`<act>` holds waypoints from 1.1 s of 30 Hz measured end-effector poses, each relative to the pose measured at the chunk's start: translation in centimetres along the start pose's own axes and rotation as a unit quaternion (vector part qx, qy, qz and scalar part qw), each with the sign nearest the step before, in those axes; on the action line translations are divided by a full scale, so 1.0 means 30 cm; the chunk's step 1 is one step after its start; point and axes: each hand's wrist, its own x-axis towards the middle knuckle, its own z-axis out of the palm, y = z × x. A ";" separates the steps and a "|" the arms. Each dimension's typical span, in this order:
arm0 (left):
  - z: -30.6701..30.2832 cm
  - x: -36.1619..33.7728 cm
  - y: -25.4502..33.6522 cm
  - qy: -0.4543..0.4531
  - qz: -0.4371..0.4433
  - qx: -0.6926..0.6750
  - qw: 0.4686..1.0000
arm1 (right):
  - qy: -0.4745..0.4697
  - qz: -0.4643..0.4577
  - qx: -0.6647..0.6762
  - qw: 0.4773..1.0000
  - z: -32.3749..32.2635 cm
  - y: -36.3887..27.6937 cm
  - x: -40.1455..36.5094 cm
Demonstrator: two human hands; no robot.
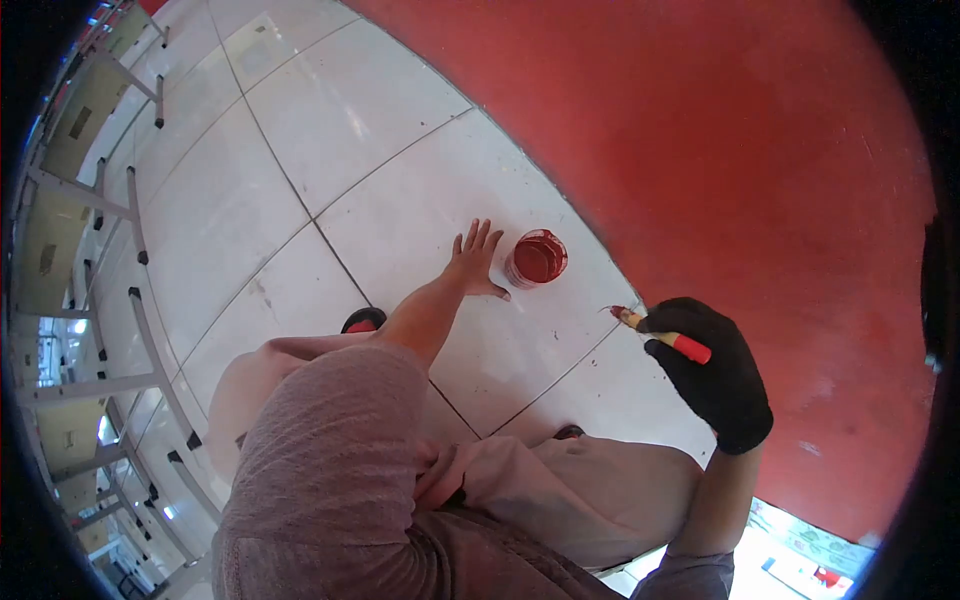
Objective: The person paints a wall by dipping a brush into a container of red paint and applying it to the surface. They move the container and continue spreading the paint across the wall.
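My left hand [477, 262] is bare, its fingers spread beside a small cup of dark red paint [538, 258] standing on the tiled floor. Paint is smeared around the cup's rim. In a black glove, my right hand [712, 372] is closed around a paintbrush [655, 336] with a yellowish handle and a red end. The brush's bristles are dark with red paint and point left, near the line where the wall meets the floor.
A red wall [720, 160] runs along the right side. White floor tiles [400, 190] carry several small dark specks close to it. Metal-legged furniture [110, 210] lines the left edge. My bent knees frame the lower part of the view.
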 end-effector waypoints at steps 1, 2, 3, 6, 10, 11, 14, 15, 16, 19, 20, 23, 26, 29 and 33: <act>-0.010 0.015 -0.010 -0.002 0.007 -0.004 1.000 | 0.002 0.006 -0.005 1.000 0.004 -0.019 0.006; -0.020 0.032 -0.019 -0.011 0.037 0.022 0.999 | 0.022 0.017 -0.016 0.999 0.008 -0.039 0.013; -0.032 0.052 -0.026 -0.020 0.069 0.049 0.996 | 0.043 0.027 -0.027 0.998 0.011 -0.058 0.022; -0.056 0.098 -0.059 -0.036 0.155 0.085 0.984 | 0.068 0.056 -0.038 0.995 0.026 -0.093 0.055; -0.077 0.132 -0.086 -0.062 0.222 0.090 0.969 | 0.088 0.088 -0.024 0.992 0.071 -0.099 0.112; -0.081 0.134 -0.089 -0.064 0.230 0.081 0.968 | 0.091 0.106 -0.009 0.990 0.083 -0.086 0.122; -0.065 0.142 -0.101 -0.058 0.256 0.051 0.963 | 0.092 0.158 0.018 0.983 0.123 -0.054 0.151; -0.053 0.143 -0.105 -0.047 0.271 0.038 0.961 | 0.096 0.184 0.034 0.978 0.132 -0.050 0.157; -0.044 0.143 -0.110 -0.055 0.275 0.030 0.959 | 0.092 0.195 0.032 0.976 0.137 -0.051 0.161; -0.032 0.151 -0.122 -0.041 0.310 -0.012 0.950 | 0.081 0.220 0.031 0.972 0.141 -0.072 0.156; -0.033 0.154 -0.121 -0.031 0.319 -0.024 0.947 | 0.076 0.240 0.037 0.967 0.135 -0.096 0.149; 0.001 0.174 -0.120 -0.008 0.336 -0.055 0.940 | 0.088 0.290 0.044 0.952 0.142 -0.125 0.113; 0.016 0.172 -0.125 0.005 0.345 -0.071 0.936 | 0.112 0.295 0.023 0.949 0.161 -0.110 0.092; 0.032 0.164 -0.111 0.011 0.343 -0.079 0.936 | 0.127 0.283 0.011 0.951 0.177 -0.100 0.101; 0.046 0.147 -0.096 0.034 0.296 -0.130 0.946 | 0.134 0.266 0.077 0.952 0.183 -0.028 0.152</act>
